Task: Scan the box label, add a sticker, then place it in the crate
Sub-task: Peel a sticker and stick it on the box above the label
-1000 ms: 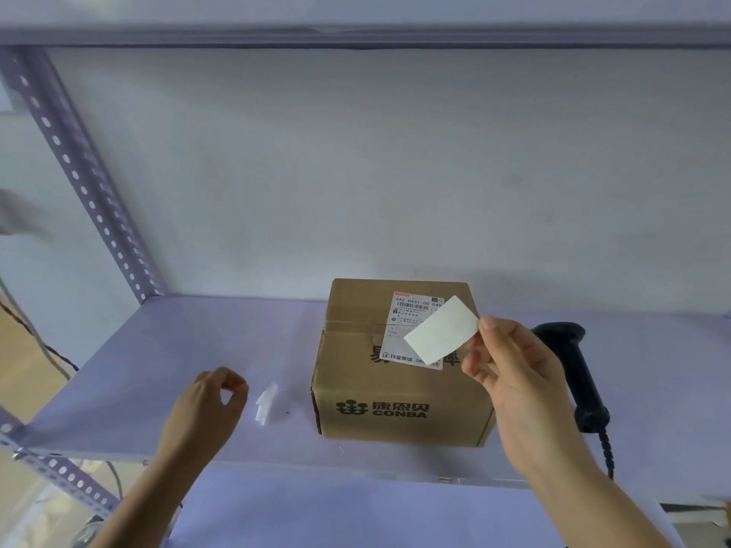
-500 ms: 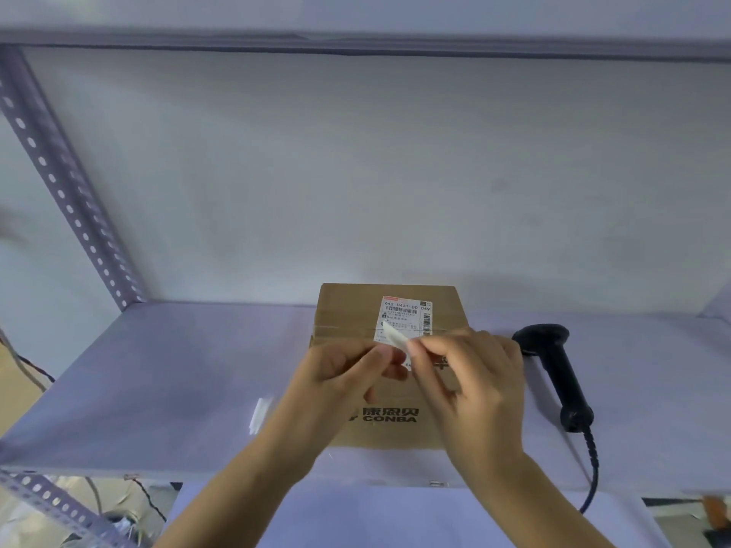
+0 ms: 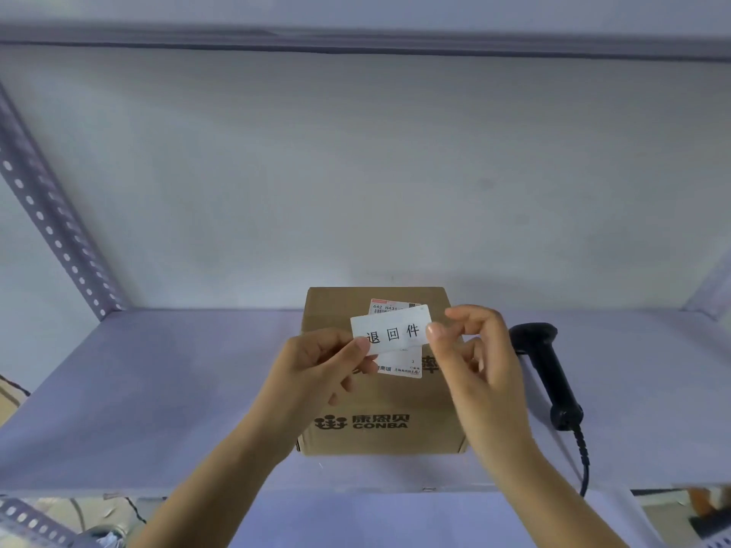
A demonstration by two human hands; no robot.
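head view: cardboard box [image 3: 381,405] sits on a pale shelf [image 3: 158,389], near the middle, back edge close to the far wall [image 3: 356,172]. "conba" printed on its near face. shipping label [image 3: 399,363] stuck on the box top, partly covered. white sticker [image 3: 391,332] with three black characters held in the air just above the label, tilted a little, right end higher. left hand [image 3: 316,369] grip closed on the sticker's left end, thumb on top pinching it. right hand [image 3: 474,361] at the sticker's right end, a fingertip touching the edge, other fingers spread loosely; looks like a light pinch but cannot tell for sure. both forearms come in from the near edge. black handheld scanner [image 3: 548,373] lies on the shelf just right of the box, not touching it, head far, handle near, coiled cable [image 3: 583,464] running off the near edge. perforated metal upright [image 3: 51,227] at far left. upper shelf edge [image 3: 356,37] across the top. crate not seen.
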